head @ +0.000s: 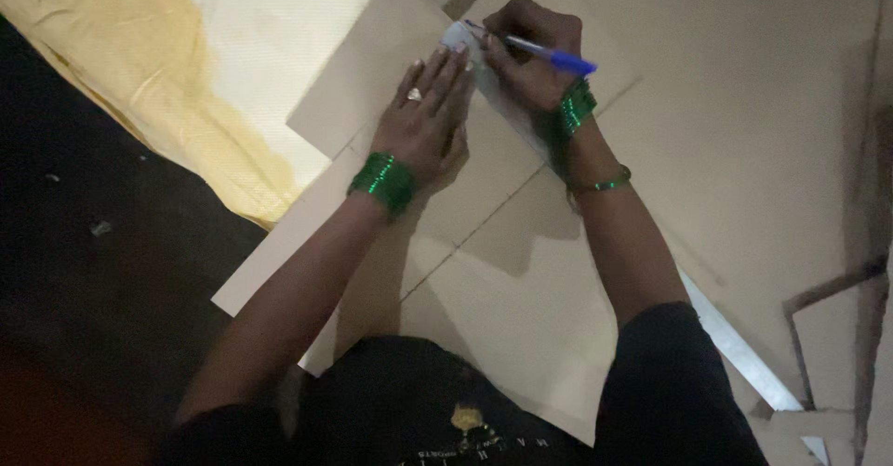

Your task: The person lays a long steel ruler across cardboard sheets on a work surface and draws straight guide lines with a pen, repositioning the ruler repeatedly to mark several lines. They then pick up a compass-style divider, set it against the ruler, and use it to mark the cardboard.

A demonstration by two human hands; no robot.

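Around my work: cloth, loose boards, bare floor.

A yellow cloth [139,66] lies rumpled to my upper left, a paler patch [270,57] across it where it meets the cardboard. Dark floor [102,271] runs down my left side, with a small scrap [100,229] lying on it. To my right more cardboard pieces [772,131] overlap, dark gaps showing between their edges. A long pale metal strip [744,354] slants out beside my right arm toward the lower corner.
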